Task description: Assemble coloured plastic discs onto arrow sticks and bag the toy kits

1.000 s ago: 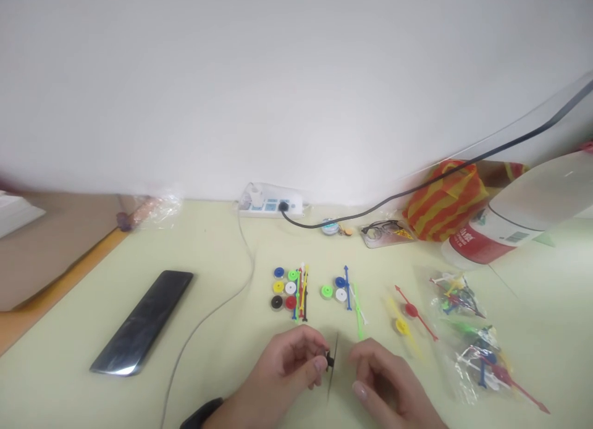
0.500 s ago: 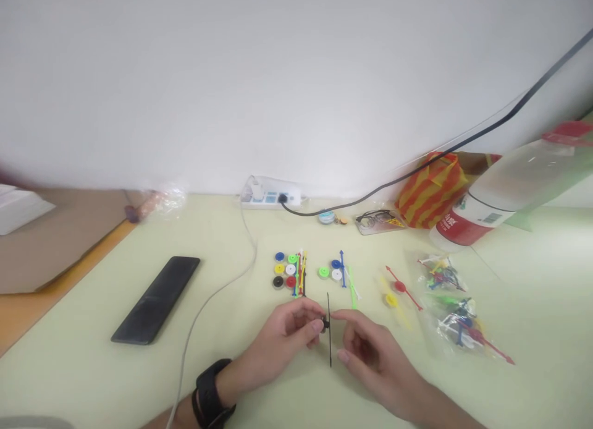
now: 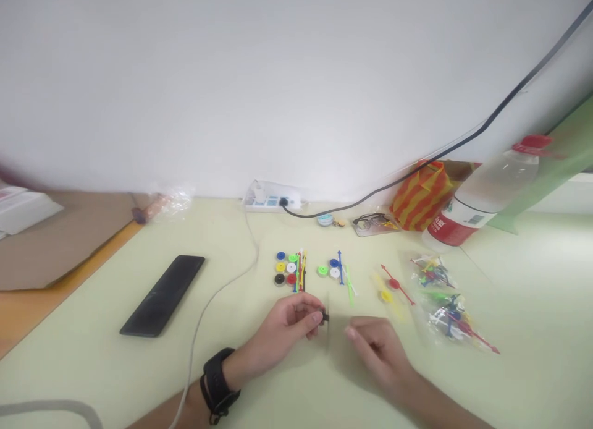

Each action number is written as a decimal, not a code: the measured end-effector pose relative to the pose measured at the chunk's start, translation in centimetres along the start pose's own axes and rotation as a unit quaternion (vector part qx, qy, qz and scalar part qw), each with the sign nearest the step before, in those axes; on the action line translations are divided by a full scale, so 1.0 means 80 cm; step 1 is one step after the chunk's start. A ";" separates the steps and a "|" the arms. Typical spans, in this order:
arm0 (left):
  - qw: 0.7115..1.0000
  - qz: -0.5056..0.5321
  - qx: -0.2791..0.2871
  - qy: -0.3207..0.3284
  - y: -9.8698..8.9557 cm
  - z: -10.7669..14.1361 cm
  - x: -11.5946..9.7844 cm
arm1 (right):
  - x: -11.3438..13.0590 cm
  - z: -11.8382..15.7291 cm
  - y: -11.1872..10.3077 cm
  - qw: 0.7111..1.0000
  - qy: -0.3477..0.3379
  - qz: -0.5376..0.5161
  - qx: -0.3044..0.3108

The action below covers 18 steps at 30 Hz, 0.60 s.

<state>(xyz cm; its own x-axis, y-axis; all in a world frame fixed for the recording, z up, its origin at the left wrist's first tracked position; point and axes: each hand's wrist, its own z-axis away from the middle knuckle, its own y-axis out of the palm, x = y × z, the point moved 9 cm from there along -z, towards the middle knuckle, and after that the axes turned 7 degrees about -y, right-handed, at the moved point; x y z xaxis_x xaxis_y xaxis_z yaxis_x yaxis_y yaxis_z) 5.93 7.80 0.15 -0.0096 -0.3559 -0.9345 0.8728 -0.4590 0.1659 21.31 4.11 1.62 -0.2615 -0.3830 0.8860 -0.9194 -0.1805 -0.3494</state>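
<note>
My left hand (image 3: 291, 321), with a black watch on its wrist, pinches the round base of a black arrow spinner (image 3: 325, 316) between thumb and fingers. The spinner's thin arrow stands upright on edge, smeared by motion. To the right, apart from the spinner, my right hand (image 3: 382, 348) is curled closed, and nothing shows in it. Beyond the hands lie several coloured spinner discs (image 3: 280, 267) in two columns beside a bunch of arrows (image 3: 301, 271). Another group has a green disc (image 3: 323, 271), a blue one, a white one and loose arrows. A red spinner (image 3: 393, 284) and a yellow spinner (image 3: 385, 297) lie farther right.
Clear bags of spinner parts (image 3: 456, 318) lie at right. Behind them stand a large bottle (image 3: 477, 200) and a striped bag (image 3: 421, 197). Eyeglasses (image 3: 373, 221) and a power strip (image 3: 271, 197) sit by the wall. A phone (image 3: 163, 296) and a white cable (image 3: 204, 311) lie left.
My right hand has drawn back to the right from the arrow, its index finger curling in. The spinner's arrow, sharp before, is now blurred. My left hand keeps its hold.
</note>
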 end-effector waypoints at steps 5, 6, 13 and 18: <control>1.000 0.000 -0.002 0.001 0.003 0.000 -0.002 | -0.001 0.002 -0.008 1.000 0.003 0.023 -0.014; 1.000 -0.002 -0.005 0.001 0.003 0.000 -0.002 | -0.001 0.002 -0.006 1.000 0.009 0.026 -0.001; 1.000 -0.004 0.024 -0.001 0.014 0.004 0.003 | -0.006 0.005 0.012 0.996 0.049 0.005 0.072; 0.999 -0.013 0.052 -0.009 0.028 0.008 0.003 | -0.010 0.007 0.015 0.996 0.045 0.012 0.074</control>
<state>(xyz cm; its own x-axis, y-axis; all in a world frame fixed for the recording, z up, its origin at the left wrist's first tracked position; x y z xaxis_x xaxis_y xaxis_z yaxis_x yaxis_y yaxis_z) 7.54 6.15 0.47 -0.0421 -0.3572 -0.9331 0.8172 -0.5496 0.1735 20.59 3.71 0.35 -0.3148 -0.3063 0.8984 -0.8611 -0.3059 -0.4061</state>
